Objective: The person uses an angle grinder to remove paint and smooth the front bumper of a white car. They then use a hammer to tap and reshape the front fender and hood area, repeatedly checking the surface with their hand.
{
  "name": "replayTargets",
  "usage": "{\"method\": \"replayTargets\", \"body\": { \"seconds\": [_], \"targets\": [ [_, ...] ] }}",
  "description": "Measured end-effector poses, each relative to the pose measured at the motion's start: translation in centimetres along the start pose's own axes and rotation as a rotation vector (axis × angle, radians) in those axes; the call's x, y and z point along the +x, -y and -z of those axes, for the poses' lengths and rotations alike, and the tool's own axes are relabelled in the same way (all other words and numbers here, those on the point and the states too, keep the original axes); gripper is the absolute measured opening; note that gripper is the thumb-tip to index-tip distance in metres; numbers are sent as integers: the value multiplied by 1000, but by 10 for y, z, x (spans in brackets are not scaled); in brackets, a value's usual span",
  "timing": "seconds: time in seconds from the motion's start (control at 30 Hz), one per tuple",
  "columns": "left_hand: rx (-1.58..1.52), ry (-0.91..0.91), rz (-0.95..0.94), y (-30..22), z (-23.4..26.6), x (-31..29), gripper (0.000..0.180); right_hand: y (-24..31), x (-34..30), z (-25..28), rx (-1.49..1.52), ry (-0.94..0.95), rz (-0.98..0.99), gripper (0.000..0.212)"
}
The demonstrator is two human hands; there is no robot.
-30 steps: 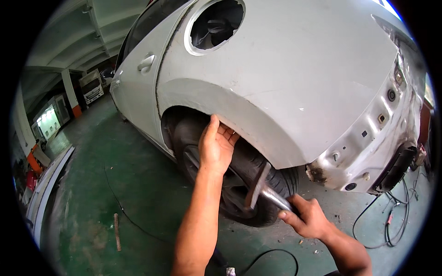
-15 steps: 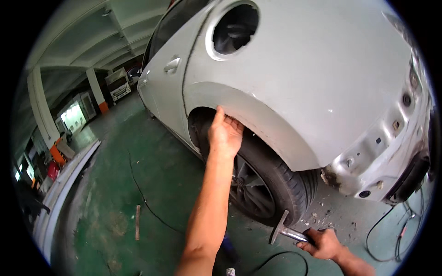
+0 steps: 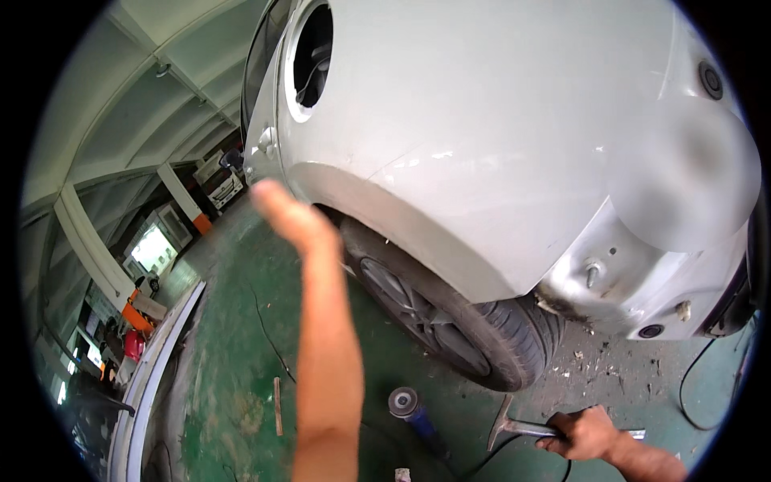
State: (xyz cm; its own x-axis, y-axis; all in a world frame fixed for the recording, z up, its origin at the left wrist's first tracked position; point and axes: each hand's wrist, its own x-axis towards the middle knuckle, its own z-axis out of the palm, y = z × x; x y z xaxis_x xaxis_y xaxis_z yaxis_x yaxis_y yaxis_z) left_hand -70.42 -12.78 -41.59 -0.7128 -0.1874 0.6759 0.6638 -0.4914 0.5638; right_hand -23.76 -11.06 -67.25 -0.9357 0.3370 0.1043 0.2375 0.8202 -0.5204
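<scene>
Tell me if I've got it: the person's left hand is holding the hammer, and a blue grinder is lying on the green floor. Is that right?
Not quite: the hammer is in the grip of the right hand, not the left. The head view shows it. The blue grinder is lying on the green floor.

The broadest passage runs over the green painted floor (image 3: 229, 329) at left, between the long pale metal strips (image 3: 157, 386) and the outstretched left hand (image 3: 293, 218) with its forearm; 1 flat brown stick (image 3: 279, 406) lies in it. At right, the smooth white car panel (image 3: 482, 161) walls off the far side, and the black-tyred spoked wheel (image 3: 450, 317) leaves a narrow slot beneath the arch. Nearer, 1 blue angle grinder (image 3: 418, 419) and the steel hammer (image 3: 526, 427) in the right hand (image 3: 585, 432) narrow the room before the wheel.
</scene>
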Motion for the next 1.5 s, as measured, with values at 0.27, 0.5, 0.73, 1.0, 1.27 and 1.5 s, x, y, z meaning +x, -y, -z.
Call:
{"method": "replayTargets", "body": {
  "seconds": [0.27, 0.5, 0.73, 1.0, 1.27, 1.5],
  "targets": [
    [5, 56, -73, -2, 12, 3, 71, -21, -15, -5, 75, -25, -52, 43],
    [5, 177, -39, 0, -27, -39, 54, -19, -5, -6, 118, 81, -76, 45],
    [-196, 524, 416, -47, 38, -137, 45, -41, -39, -30, 143, 163, -241, 44],
    [-663, 874, 815, -49, 57, -196, 25, -76, -123, -125, 183, 290, -577, 46],
    [-626, 780, 705, -40, 52, -204, 23, -65, -169, -177, 361, 301, -708, 47],
    [-445, 783, 664, -63, 51, -218, 21, -67, -176, -192, 457, 149, -840, 44]
  ]
}}
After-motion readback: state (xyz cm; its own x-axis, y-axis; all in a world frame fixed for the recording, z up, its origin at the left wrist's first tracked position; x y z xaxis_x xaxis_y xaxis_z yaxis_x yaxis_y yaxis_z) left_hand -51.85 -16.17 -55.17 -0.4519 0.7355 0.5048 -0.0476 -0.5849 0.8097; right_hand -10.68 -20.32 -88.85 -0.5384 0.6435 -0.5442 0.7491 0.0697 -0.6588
